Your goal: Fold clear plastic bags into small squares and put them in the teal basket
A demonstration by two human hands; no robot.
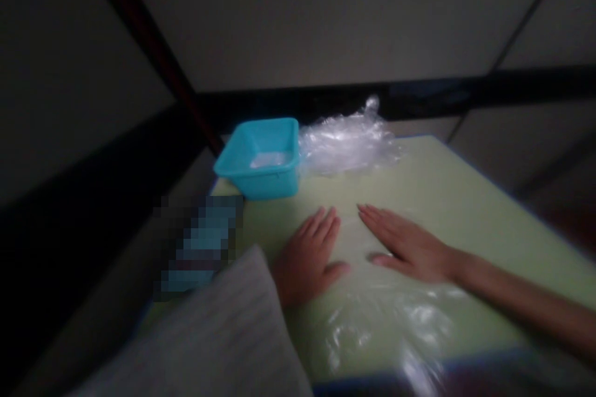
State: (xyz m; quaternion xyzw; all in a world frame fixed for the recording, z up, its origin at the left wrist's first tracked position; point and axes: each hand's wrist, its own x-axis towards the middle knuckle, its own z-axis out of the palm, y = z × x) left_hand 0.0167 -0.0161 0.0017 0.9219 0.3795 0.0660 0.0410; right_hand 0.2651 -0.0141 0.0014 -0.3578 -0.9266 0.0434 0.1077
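Note:
A sheet or bag of clear plastic (386,316) lies on the yellow-green tabletop (470,198), wrinkled and shiny toward the near edge. My left hand (310,257) rests flat on it near the middle, fingers stretched forward and thumb out to the right. Opposite it, my right hand (410,245) also lies flat, its fingers pointing up and to the left. A gap separates the two hands, and neither one grips anything. The plastic's outline under the palms is hard to make out in the blur.
A turquoise plastic basin (267,183) stands at the back left, with something whitish inside. Beside it is a crumpled heap of clear plastic (347,142). A pixelated flat object (205,242) lies at the left edge. Walls rise behind the table and to its left.

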